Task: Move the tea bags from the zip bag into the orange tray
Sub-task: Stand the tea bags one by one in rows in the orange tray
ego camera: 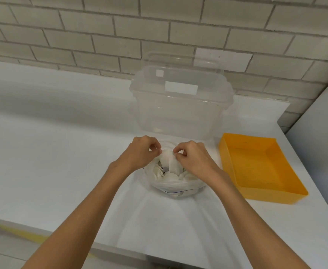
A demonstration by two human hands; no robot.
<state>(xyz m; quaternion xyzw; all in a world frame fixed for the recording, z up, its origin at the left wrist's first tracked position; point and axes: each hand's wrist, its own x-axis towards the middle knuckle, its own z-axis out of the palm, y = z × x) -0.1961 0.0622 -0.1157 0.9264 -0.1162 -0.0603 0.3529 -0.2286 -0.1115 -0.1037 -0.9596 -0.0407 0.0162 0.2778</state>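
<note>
- Pale brick wall (101, 35) backs a white desk (62, 152), and the person's bare forearms reach in from the near edge.
- The zip bag (176, 185) sits on the desk in the middle, its mouth open upward. It is just in front of a clear lidded container (178, 113).
- The left hand (140, 152) has its fingers curled, and thumb and forefinger pinch what looks to be the bag's clear rim on its own side.
- The right hand (194, 158) is also curled and pinches the top of a white tea bag (171, 164) that stands up out of the mouth. More of them lie crumpled below it, inside the bag.
- The orange tray (256, 167) lies to the right of the bag, near but not touching. Nothing shows in it, so the transfer seems to be at its first pick.
- The next move probably calls for lifting the pinched tea bag straight up and out while the left hand holds the rim steady. It would then be carried right, over the tray's near wall.
</note>
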